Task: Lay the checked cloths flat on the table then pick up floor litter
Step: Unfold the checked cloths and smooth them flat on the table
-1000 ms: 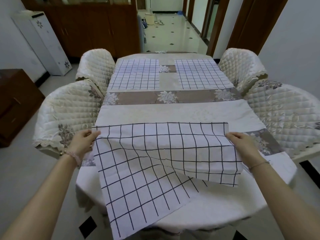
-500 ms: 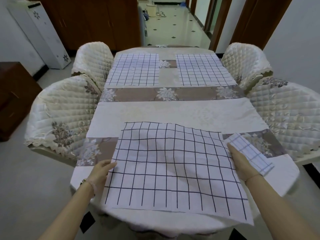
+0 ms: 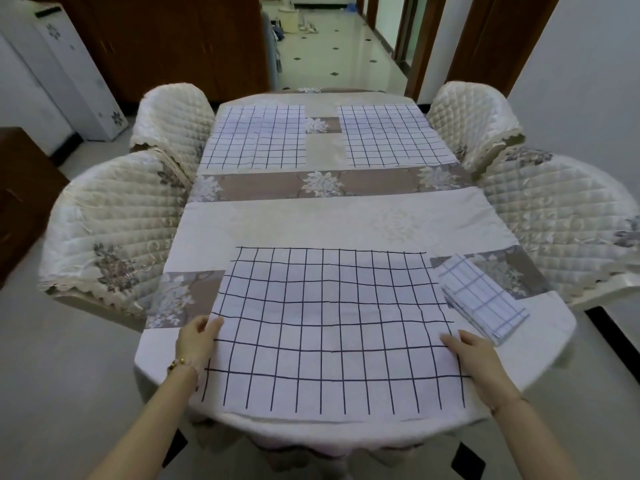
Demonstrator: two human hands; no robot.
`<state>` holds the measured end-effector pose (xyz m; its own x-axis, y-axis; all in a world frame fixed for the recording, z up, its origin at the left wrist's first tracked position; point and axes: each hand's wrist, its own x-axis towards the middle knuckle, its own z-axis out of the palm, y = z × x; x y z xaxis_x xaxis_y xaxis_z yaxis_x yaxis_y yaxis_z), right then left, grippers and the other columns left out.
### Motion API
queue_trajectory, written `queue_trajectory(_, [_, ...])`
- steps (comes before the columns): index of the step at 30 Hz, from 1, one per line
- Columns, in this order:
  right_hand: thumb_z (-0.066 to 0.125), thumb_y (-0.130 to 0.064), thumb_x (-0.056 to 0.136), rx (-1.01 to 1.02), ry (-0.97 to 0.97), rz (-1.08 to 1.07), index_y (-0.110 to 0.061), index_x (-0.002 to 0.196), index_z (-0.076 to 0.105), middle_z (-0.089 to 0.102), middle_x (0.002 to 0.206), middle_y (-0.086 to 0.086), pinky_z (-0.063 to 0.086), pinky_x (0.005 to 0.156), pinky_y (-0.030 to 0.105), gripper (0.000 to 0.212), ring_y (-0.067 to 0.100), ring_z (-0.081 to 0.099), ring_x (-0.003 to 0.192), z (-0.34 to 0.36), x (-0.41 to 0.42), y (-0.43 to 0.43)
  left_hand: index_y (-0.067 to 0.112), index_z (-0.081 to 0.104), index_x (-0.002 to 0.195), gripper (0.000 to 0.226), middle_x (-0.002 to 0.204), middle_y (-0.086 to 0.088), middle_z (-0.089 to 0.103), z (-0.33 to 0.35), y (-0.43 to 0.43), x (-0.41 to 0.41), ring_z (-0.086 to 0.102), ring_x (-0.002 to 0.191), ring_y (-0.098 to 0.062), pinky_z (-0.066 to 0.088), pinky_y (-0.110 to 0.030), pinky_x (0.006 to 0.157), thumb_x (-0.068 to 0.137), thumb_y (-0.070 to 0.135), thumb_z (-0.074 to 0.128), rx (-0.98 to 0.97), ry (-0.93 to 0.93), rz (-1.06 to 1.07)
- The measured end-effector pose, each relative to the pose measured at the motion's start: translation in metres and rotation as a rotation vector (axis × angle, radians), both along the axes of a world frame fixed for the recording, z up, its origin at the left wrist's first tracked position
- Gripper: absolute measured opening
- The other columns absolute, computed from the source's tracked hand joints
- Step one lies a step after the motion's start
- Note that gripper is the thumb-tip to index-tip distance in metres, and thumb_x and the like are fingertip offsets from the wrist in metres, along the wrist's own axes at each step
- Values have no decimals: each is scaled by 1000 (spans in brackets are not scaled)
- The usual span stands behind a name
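Left hand (image 3: 199,344) pinches one side of the big checked cloth (image 3: 329,334) at the bench's (image 3: 311,220) near edge, right hand (image 3: 476,358) lies flat on the other, probably smoothing it out

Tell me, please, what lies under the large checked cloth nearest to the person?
The near checked cloth lies on the patterned tablecloth, which shows around it. Whether anything else lies beneath its middle cannot be seen, because the cloth covers it.
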<state>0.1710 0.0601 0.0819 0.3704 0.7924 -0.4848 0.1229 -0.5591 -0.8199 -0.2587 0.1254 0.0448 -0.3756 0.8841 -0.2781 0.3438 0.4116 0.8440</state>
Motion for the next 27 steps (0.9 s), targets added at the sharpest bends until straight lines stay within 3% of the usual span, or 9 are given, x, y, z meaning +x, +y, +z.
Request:
queue_trajectory(2, [60,-13,89,45,21,17,-6,61,52,60,65,14,43,55,29,29,19,55,57,2,-7,-2,8,60,74,18,73,-10,57,6,-13,-5,48,69,-21,36,-31,62,89,18,58,33,-5,20])
queue_trajectory(3, [60,-13,89,78,45,35,-9,66,54,59,68,9,43,56,29,24,18,56,61,3,-11,-2,8,59,73,19,73,-9,58,10,-21,-7,48,69,-21,37,-32,63,89,19,58,46,-12,36])
queue_trajectory(6, [59,-16,90,98,64,105,-1,98,65,70,99,11,52,70,32,18,24,66,87,2,-26,1,7,55,68,24,69,-9,57,23,-49,-15,50,67,-20,38,-31,62,88,20,57,78,-95,97])
queue_trajectory(9, [57,-14,91,159,78,128,-6,95,69,73,96,14,52,66,33,14,24,68,84,3,-49,6,4,57,75,24,75,-17,63,35,-75,-26,57,70,-21,44,-33,63,90,23,56,92,-113,124])
queue_trajectory(12, [55,-16,92,220,78,161,-2,91,68,71,90,16,50,63,34,19,24,65,80,16,-79,10,13,65,85,15,86,-7,70,55,-97,-44,64,82,-21,52,-37,75,91,23,56,156,-69,208])
queue_trajectory(16, [53,-16,93,309,122,220,-5,98,68,70,89,5,45,60,21,19,11,63,77,43,-124,17,11,65,92,15,84,0,66,93,-119,-76,59,74,-11,49,-13,54,92,20,53,287,-21,306])
queue_trajectory(20, [55,-18,93,386,133,264,-12,97,69,73,86,-2,51,71,29,16,15,67,83,68,-171,23,24,63,89,12,89,6,65,120,-142,-122,59,82,-7,47,-24,65,92,27,52,385,-13,381])
queue_trajectory(23, [54,-14,93,436,151,293,-15,87,69,75,75,-9,54,58,18,16,1,69,66,81,-217,23,18,63,100,17,92,6,65,130,-158,-169,60,86,-8,47,-24,67,92,28,52,443,-18,445])
queue_trajectory(27, [54,-13,92,460,222,303,-12,86,68,76,75,-5,54,52,13,16,0,68,60,92,-300,17,20,66,87,15,76,8,69,142,-188,-242,61,68,4,50,-12,55,92,25,53,503,-3,442])
